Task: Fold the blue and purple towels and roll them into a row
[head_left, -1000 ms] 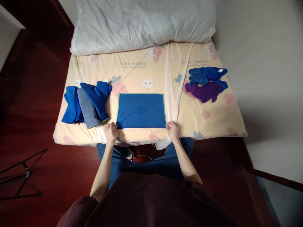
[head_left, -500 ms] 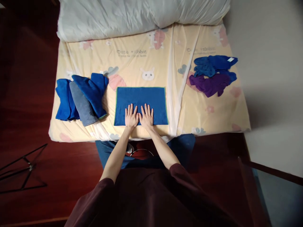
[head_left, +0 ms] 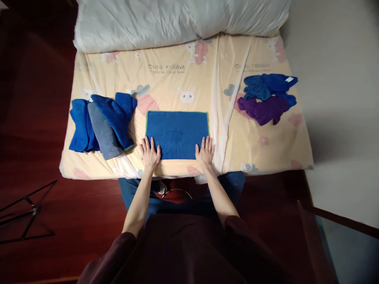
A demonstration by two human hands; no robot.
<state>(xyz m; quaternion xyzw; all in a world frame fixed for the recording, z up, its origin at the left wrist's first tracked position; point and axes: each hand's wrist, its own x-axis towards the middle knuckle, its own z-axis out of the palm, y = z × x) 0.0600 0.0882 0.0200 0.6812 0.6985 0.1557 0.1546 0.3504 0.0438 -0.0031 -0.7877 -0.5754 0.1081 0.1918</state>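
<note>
A blue towel [head_left: 177, 132] with green edging lies flat as a rectangle on the bed, its long side toward me. My left hand [head_left: 151, 153] rests palm down with fingers spread over the towel's near left corner, partly on the sheet. Over the near right corner lies my right hand [head_left: 205, 152], also flat with its fingers apart. Neither hand grips anything. The hands cover both near corners of the towel.
Left of the towel, blue cloths [head_left: 79, 126] and a grey-blue cloth [head_left: 103, 130] lie heaped. To the right is a crumpled pile with a purple cloth [head_left: 265, 109] and blue cloths [head_left: 280, 83]. A pale quilt [head_left: 177, 23] spans the far side of the patterned bed sheet [head_left: 177, 86].
My hands have slid apart from the towel's near middle, the left going left and the right going right, out to its near corners. The towel still lies flat.
</note>
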